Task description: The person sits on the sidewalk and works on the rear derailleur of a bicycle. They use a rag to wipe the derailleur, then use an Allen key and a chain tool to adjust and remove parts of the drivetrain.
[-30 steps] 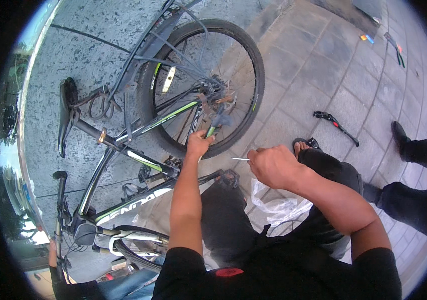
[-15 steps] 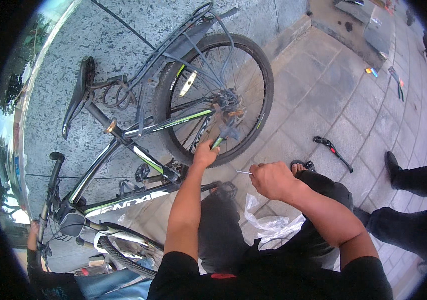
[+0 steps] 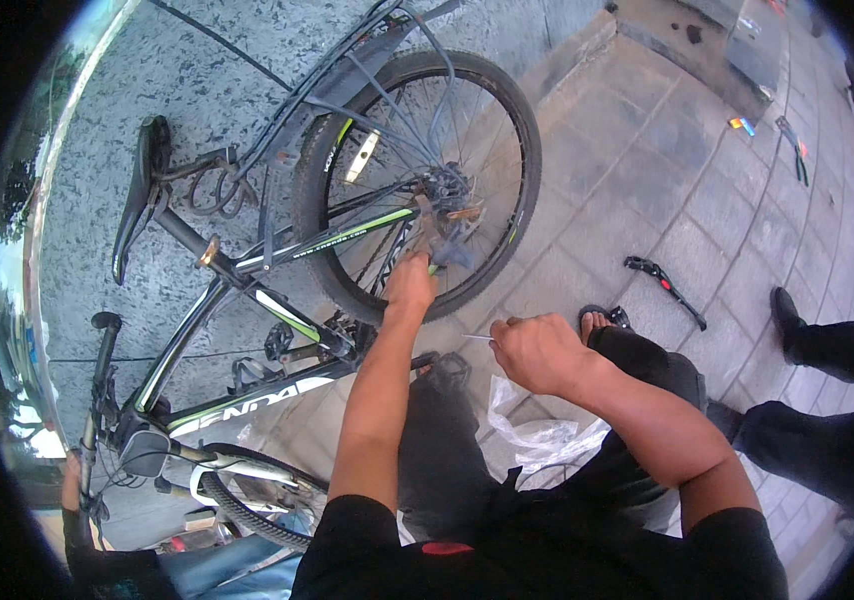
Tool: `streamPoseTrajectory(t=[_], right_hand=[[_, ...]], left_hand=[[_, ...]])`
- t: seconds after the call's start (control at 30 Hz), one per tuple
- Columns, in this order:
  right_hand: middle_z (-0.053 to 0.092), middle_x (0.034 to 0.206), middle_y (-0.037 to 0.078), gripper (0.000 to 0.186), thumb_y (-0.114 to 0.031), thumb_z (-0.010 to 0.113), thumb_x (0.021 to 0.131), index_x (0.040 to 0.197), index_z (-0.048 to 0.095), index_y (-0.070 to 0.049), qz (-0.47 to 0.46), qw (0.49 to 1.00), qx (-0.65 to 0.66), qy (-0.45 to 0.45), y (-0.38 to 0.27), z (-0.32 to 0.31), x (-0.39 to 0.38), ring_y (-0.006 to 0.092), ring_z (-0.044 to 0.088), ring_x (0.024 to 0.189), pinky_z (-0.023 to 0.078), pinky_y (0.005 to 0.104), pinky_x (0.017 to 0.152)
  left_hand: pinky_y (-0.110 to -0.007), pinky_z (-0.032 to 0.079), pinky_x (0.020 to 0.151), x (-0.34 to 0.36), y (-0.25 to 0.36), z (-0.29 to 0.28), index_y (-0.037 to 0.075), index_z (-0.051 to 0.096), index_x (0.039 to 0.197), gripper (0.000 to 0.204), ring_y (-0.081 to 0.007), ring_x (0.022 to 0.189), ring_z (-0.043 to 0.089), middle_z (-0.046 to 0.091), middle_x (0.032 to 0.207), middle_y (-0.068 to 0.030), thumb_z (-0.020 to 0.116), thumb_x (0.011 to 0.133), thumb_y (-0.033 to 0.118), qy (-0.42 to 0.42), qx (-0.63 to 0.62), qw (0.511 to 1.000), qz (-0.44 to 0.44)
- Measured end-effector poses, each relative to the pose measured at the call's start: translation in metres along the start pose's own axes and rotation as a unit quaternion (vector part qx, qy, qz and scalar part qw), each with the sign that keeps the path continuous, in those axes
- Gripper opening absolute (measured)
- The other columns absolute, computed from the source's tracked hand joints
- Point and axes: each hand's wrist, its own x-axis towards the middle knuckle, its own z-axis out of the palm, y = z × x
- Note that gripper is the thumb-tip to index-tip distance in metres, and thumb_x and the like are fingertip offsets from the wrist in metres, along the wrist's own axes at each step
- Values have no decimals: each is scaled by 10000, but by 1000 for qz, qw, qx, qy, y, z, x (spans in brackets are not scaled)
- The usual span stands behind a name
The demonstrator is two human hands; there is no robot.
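Note:
A bicycle [image 3: 342,240] with a black, white and green frame leans along a grey wall, its rear wheel [image 3: 522,130] facing me. My left hand [image 3: 411,286] is closed round a green-handled tool with a grey head [image 3: 455,250]. That head is blurred, at the wheel's near side just below the hub [image 3: 444,187]; its kind is unclear. To the right, my right hand [image 3: 539,352] is closed on a thin metal rod [image 3: 477,337], whose tip points left toward my left wrist. The rod's other end is hidden in my fist.
A black kickstand [image 3: 667,290] lies on the paving, right of my foot. Pliers [image 3: 794,150] and a small colourful packet [image 3: 742,126] lie farther off. Clear plastic wrapping [image 3: 537,435] is between my legs. Someone stands at the right; another person's hand [image 3: 72,480] is by the handlebar.
My left hand has moved slightly up and left, with the tool's head closer to the hub. My right hand has shifted a little left with the rod. The view has shifted slightly.

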Motion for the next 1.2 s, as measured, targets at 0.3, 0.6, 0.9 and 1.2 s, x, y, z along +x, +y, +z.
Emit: streamPoseTrajectory(t=[0.3,0.6,0.9,1.2], right_hand=[[719,811,182,128,-127,594,836,899,645,-28,18,1000,9,-17,5,-12,-6,354,729,714,572,466,632],[713,850,169,161,-181,579,927,931,626,-28,29,998,-4,-61,4,-20,-3,349,725,758,568,462,644],[735,830,193,143,-114,610,829,924,665,-22,26,997,16,-65,0,-22,-3,355,745,761,584,457,667],[724,808,211,145,-124,597,860,922,674,-18,75,995,18,-66,0,-5,5,367,740,761,577,454,643]], left_hand=[[-476,560,881,14,-21,26,30,753,985,219,-417,970,701,729,1010,-240,709,827,175,-59,-18,998,-26],[-251,534,664,12,-43,59,-62,594,1295,484,-102,806,651,709,1000,-47,766,911,177,-27,-336,941,-11],[-263,502,658,19,-15,18,-3,667,1210,400,-108,785,687,721,1039,-57,692,987,328,-168,-483,845,-155],[-275,467,587,16,-19,10,22,705,984,425,-99,579,583,640,687,-36,638,996,442,-181,-428,877,-121]])
